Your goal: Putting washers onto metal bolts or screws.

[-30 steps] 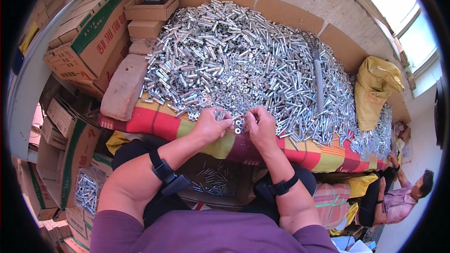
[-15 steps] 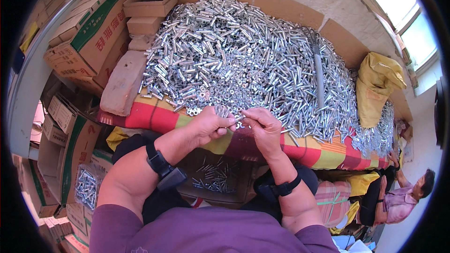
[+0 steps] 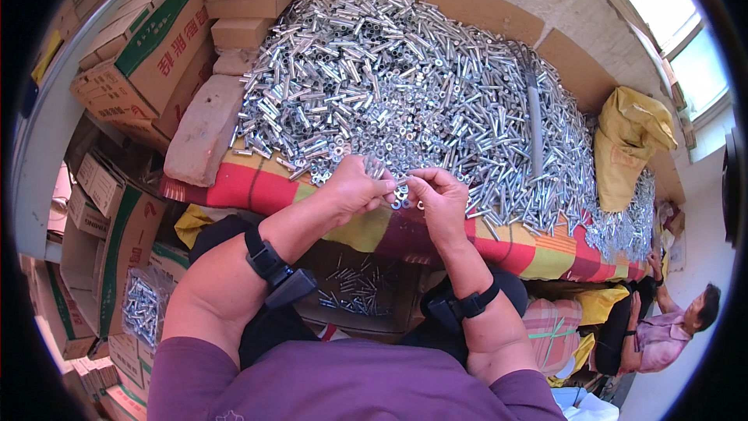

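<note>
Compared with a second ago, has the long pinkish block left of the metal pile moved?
No. Judged against the checked cloth, the pinkish block keeps its place at the left end, shifting neither way.

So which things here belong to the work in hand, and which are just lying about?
In the work:
- left hand, holding metal parts
- right hand, fingers at those parts
- pile of tubes, nuts and bolts

Apparently lying about:
- brick
- yellow sack
- small open box
</note>
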Demonstrator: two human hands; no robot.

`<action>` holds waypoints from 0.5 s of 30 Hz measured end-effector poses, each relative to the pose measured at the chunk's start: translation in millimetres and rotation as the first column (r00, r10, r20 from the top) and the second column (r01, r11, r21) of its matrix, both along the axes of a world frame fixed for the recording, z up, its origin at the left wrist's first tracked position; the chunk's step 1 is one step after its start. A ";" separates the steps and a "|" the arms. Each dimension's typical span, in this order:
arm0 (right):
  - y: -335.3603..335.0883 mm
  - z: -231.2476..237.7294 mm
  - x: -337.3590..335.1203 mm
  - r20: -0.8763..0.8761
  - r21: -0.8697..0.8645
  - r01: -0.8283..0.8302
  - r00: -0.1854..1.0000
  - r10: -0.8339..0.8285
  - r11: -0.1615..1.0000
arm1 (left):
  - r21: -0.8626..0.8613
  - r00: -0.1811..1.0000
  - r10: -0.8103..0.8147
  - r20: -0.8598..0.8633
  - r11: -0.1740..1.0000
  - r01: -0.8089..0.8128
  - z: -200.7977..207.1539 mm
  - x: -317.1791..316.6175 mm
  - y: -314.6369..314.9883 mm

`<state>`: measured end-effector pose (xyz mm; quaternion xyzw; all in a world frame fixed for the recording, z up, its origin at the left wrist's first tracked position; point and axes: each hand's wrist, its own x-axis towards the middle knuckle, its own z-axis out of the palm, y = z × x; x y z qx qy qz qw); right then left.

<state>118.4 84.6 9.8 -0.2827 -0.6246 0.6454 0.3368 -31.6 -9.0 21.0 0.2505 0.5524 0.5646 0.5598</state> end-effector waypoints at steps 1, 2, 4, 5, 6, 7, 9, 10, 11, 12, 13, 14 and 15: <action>0.6 -0.4 -0.5 0.002 -0.001 -0.001 1.000 0.001 1.000 | -0.002 0.999 0.004 -0.042 1.000 -0.004 0.7 0.1 0.2; 1.5 -0.6 -0.9 0.029 -0.015 -0.014 0.999 0.014 1.000 | -0.004 0.999 0.005 -0.040 1.000 -0.006 0.3 -0.1 0.2; 5.2 -2.7 -1.5 0.056 -0.029 -0.024 0.998 0.025 0.999 | 0.033 0.998 0.004 -0.058 0.999 -0.002 0.1 0.1 1.2; 8.3 -7.1 -2.2 0.126 0.109 -0.044 0.992 0.030 0.993 | 0.032 0.998 0.003 -0.057 0.999 -0.002 -0.4 0.1 1.7; 10.6 -9.8 -2.9 0.196 0.243 -0.073 0.980 0.024 0.967 | 0.044 0.994 -0.009 -0.113 0.999 0.014 -1.2 0.4 2.1; 12.7 -10.9 -3.5 0.196 0.242 -0.072 0.980 0.024 0.968 | 0.055 0.986 -0.020 -0.168 0.998 0.030 -1.6 0.7 2.2; 17.4 -11.6 -3.9 0.228 0.364 -0.178 0.969 0.097 0.914 | 0.088 0.973 -0.022 -0.230 0.995 0.043 -1.8 1.7 1.7; 21.7 -13.2 -2.3 0.229 0.365 -0.174 0.969 0.093 0.914 | 0.122 0.956 -0.020 -0.292 0.991 0.058 -2.0 2.8 1.9; 26.8 -15.2 0.4 0.265 0.444 -0.212 0.959 0.098 0.871 | 0.123 0.956 -0.024 -0.292 0.990 0.063 -2.8 5.0 2.4; 27.5 -14.2 0.1 0.298 0.516 -0.253 0.949 0.106 0.818 | 0.135 0.949 -0.046 -0.312 0.986 0.092 -4.2 6.6 0.7; 25.1 -14.0 -1.7 0.295 0.516 -0.252 0.950 0.106 0.819 | 0.147 0.940 -0.068 -0.334 0.981 0.123 -5.3 8.7 -1.4; 20.9 -14.0 -5.2 0.049 0.274 -0.157 0.988 0.149 0.949 | 0.147 0.939 -0.068 -0.337 0.981 0.124 -5.9 12.8 -3.9; 16.5 -11.4 -8.2 -0.198 -0.008 -0.115 0.974 0.111 0.993 | 0.157 0.930 -0.141 -0.339 0.966 0.204 -7.0 18.9 -5.8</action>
